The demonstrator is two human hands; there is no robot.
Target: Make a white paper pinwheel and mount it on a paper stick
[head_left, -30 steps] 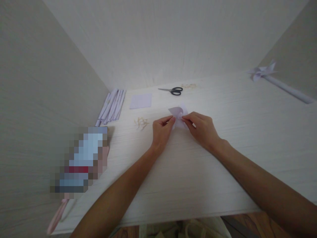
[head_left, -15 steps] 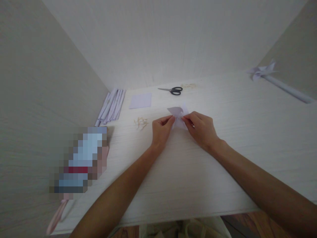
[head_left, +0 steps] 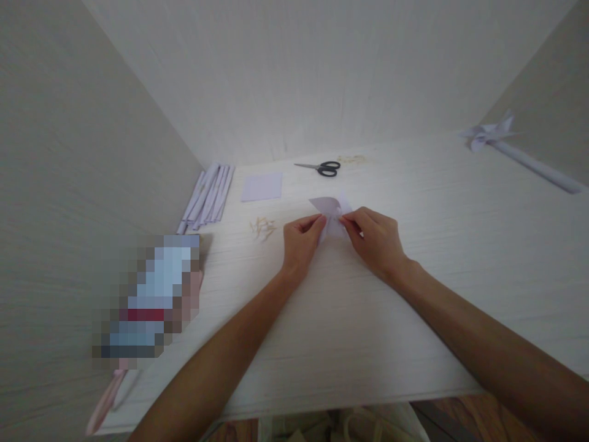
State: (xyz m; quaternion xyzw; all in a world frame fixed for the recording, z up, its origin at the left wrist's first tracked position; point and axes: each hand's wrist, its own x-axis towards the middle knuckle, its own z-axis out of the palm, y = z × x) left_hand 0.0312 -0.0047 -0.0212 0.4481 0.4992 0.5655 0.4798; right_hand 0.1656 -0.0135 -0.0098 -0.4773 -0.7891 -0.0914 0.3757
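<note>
Over the middle of the white table, a pale lilac paper pinwheel (head_left: 326, 204) is held between my two hands, its blades curled toward the centre. My left hand (head_left: 301, 241) pinches its left side between thumb and fingers. On the other side, my right hand (head_left: 375, 236) grips the paper near the centre with closed fingertips. My fingers cover part of the folds, and whether a pin sits in the centre is too small to tell. Left of my left hand lies a little heap of thin, short wooden sticks (head_left: 263, 228).
Black-handled scissors (head_left: 327, 168) lie behind the hands, beside small tan bits (head_left: 352, 159). A square paper sheet (head_left: 261, 186) and several rolled paper tubes (head_left: 209, 195) are left. A blurred-out object (head_left: 159, 288) covers the left edge. A finished-looking pinwheel on a tube (head_left: 529, 156) lies far right.
Almost nothing differs. Both hands keep their pinch on the pinwheel, and its upper left blade has shifted very slightly.
</note>
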